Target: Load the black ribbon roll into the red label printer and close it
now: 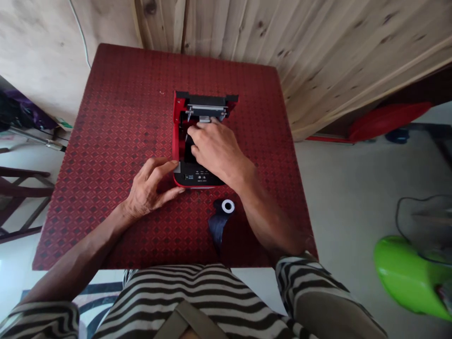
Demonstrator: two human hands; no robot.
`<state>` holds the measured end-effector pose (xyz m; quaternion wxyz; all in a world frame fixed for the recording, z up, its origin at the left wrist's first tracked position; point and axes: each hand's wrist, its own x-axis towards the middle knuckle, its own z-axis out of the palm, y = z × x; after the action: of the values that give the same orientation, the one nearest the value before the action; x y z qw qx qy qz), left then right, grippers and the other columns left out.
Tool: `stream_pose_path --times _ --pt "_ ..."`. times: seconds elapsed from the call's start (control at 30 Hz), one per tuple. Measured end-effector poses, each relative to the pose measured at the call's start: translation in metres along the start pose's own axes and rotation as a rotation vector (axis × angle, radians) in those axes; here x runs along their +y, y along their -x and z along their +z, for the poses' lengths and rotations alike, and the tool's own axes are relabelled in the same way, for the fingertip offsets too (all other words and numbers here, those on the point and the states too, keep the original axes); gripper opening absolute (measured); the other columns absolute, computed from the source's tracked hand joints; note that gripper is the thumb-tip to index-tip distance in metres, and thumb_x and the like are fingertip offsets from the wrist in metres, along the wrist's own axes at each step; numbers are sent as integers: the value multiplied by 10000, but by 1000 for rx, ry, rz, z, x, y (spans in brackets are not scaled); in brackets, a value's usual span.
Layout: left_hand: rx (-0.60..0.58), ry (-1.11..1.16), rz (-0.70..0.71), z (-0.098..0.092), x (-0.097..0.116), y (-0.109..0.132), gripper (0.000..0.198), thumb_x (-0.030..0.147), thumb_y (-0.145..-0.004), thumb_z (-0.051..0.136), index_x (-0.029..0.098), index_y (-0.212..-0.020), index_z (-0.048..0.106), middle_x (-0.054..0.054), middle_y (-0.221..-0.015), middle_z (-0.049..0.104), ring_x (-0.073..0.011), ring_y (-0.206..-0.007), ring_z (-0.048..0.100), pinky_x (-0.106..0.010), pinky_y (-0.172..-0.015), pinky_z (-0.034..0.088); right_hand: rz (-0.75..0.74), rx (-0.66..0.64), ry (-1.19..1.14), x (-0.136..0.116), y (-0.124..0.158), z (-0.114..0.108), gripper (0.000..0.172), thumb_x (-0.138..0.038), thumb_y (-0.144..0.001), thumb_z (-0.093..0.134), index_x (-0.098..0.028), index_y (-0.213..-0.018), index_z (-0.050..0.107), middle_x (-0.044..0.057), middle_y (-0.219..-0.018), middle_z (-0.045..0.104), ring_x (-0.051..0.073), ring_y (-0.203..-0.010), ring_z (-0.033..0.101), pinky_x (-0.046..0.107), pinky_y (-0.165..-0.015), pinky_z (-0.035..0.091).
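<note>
The open red-and-black plastic printer sits mid-way on the red diamond-patterned bench. The left hand grips its front-left corner. The right hand reaches inside, fingers curled; whether it grasps anything I cannot tell.

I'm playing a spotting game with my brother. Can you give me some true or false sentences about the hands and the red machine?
1. The right hand reaches into the open red printer. True.
2. The left hand rests against the printer's front left corner. True.
3. A small roll lies on the table in front of the printer. True.
4. The table is blue. False: it is red with a pattern.
5. The printer is closed. False: its top is open.
6. Both hands hold the roll. False: neither hand touches it.
</note>
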<state>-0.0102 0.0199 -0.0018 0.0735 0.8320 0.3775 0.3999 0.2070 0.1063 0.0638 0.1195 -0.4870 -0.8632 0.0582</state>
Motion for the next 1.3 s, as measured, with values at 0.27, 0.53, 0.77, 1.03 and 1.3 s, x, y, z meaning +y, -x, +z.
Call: stream_pose_path --times 0.27,0.53,0.77,1.03,1.3 --pt "-60 -51 -21 -5 -3 -3 608 565 -976 728 237 -1446 522 -98 -1276 708 -256 -1174 708 -447 -1019 626 112 -100 20 -9 -4 -3 272 1 -954 542 -100 -1095 751 200 -1240 740 383 -1200 687 529 -1022 553" --pt "-49 -43 5 -5 -1 -6 631 511 -960 767 232 -1464 511 -102 -1271 718 -254 -1160 712 -436 -1015 620 92 12 -77 -8 2 -4 288 -9 -993 513 -111 -1178 709 141 -1099 767 324 -1096 751 497 -1031 549" --pt "-2 -39 52 -4 -1 -8 643 502 -966 765 239 -1490 503 -97 -1231 722 -237 -1107 720 -391 -959 644 -31 166 -255 1 42 -50 145 -147 -941 667 -202 -1072 696 77 -1084 789 255 -1004 744 410 -933 589" --pt "1 -56 35 -3 -1 -7 636 505 -965 767 274 -1490 491 -85 -1222 721 -262 -1111 722 -441 -935 656 224 468 -858 75 111 -38 301 -384 -844 861 -311 -1106 732 -16 -1001 774 176 -877 724 333 -770 597" --pt "9 -32 47 -3 -5 -6 730 501 -919 820 286 -1534 491 -100 -1238 698 -273 -1127 699 -455 -950 646 444 378 -886 99 130 46 303 -328 -780 803 -241 -1059 725 23 -1028 786 189 -887 740 347 -793 625"
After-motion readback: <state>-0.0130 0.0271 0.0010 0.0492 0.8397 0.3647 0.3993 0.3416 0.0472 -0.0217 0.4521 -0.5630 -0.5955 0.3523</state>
